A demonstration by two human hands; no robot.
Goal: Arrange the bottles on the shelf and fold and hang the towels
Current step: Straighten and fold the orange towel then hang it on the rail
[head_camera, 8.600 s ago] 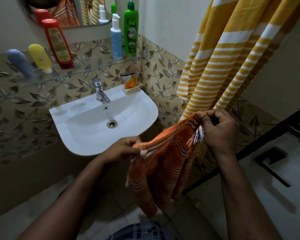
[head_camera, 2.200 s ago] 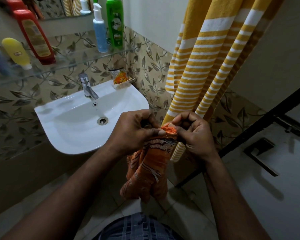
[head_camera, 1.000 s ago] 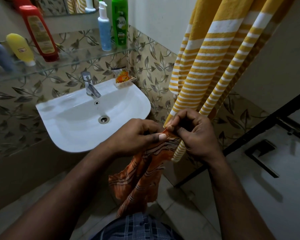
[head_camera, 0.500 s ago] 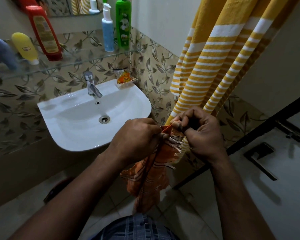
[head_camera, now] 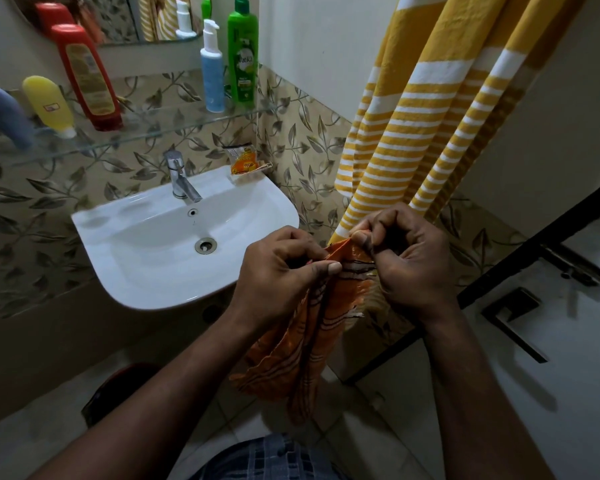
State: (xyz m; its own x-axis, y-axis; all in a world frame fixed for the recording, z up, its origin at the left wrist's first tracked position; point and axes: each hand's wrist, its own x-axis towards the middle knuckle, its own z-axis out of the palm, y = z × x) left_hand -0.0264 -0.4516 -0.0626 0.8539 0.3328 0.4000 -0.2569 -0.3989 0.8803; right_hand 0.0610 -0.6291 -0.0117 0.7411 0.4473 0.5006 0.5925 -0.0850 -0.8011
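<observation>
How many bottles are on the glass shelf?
5. From the left: blue-grey bottle, yellow bottle, red bottle, pump bottle, green bottle. Those in the mirror are reflections; more may hide past the left edge.

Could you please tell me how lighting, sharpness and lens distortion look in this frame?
Head view: light is dim, with a soft sheen on the white sink; head view: the wide lens bows the glass shelf; head view: the blue bottle at the left edge is smeared, while the left hand and right hand on the orange towel look sharp.

home bathroom; washbasin (head_camera: 146, 258); toiletry shelf (head_camera: 160, 128)
</observation>
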